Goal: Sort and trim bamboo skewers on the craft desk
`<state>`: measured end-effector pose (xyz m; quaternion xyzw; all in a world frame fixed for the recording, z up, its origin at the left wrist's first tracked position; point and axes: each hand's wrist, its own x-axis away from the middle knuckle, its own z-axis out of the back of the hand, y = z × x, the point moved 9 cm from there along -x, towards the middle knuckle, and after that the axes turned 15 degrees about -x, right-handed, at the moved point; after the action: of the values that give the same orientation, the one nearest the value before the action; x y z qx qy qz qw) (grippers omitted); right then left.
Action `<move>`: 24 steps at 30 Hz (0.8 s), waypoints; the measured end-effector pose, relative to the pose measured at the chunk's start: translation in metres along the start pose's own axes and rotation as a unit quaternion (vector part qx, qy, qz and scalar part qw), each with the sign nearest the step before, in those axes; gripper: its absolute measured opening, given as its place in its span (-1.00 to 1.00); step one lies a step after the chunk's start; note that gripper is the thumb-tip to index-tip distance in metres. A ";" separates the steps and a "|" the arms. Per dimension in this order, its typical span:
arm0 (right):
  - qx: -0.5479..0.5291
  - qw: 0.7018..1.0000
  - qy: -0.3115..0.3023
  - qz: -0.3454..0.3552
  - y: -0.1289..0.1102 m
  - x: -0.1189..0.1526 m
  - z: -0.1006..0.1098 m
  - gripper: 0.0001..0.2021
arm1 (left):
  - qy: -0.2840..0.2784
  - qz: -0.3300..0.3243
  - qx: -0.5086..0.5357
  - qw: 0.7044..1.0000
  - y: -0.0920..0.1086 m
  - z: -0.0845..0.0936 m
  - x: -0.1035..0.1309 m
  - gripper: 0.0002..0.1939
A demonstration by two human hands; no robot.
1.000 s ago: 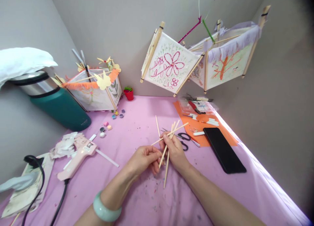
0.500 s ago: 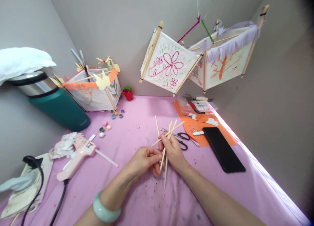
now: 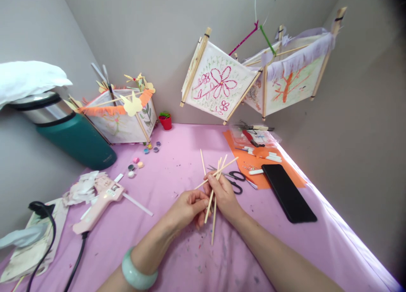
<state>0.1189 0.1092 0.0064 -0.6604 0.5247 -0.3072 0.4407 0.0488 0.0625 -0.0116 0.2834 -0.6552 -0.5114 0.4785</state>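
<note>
Thin wood sticks, crossed, w/ both hands' fingers

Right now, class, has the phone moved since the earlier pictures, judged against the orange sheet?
No, the phone has not shifted in any direction: its far end still lies over the orange sheet, with the white stick at the same corner.

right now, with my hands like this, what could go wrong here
The thin wooden sticks cross at angles between the left hand and right hand, so they could slip or twist if a grip loosens. The scissors lie just beyond the right hand, so its knuckles might brush them. The pink glue gun has its cord attached; whether it is hot can't be seen, so the left arm drifting that way might risk a burn.
</note>
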 end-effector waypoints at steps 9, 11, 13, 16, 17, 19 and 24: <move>-0.024 1.000 0.012 -0.004 -0.001 -0.002 0.004 -0.75 | -0.010 0.012 0.018 1.000 0.001 0.002 0.001 -0.66; -0.009 1.000 0.016 0.000 -0.001 -0.003 0.004 -0.74 | -0.004 0.010 -0.001 1.000 0.001 0.002 0.001 -0.66; 0.008 1.000 0.020 0.008 -0.002 -0.002 0.005 -0.73 | 0.014 0.006 -0.005 1.000 0.000 0.005 0.000 -0.68; 0.025 0.999 0.026 0.015 -0.001 -0.002 0.007 -0.74 | 0.042 0.009 -0.004 0.999 -0.001 0.010 -0.001 -0.68; 0.030 0.999 0.028 0.016 0.000 -0.002 0.007 -0.74 | 0.048 0.010 -0.005 0.999 -0.001 0.011 -0.001 -0.68; 0.037 0.999 0.032 0.021 0.000 -0.002 0.008 -0.74 | 0.051 0.009 -0.008 0.999 -0.002 0.012 -0.002 -0.68; 0.056 0.998 0.034 0.020 0.000 -0.001 0.008 -0.72 | 0.039 -0.001 -0.005 0.999 -0.004 0.010 -0.004 -0.70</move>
<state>0.1255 0.1126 0.0029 -0.6138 0.5341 -0.3492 0.4648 0.0409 0.0689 -0.0166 0.3016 -0.6335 -0.5037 0.5040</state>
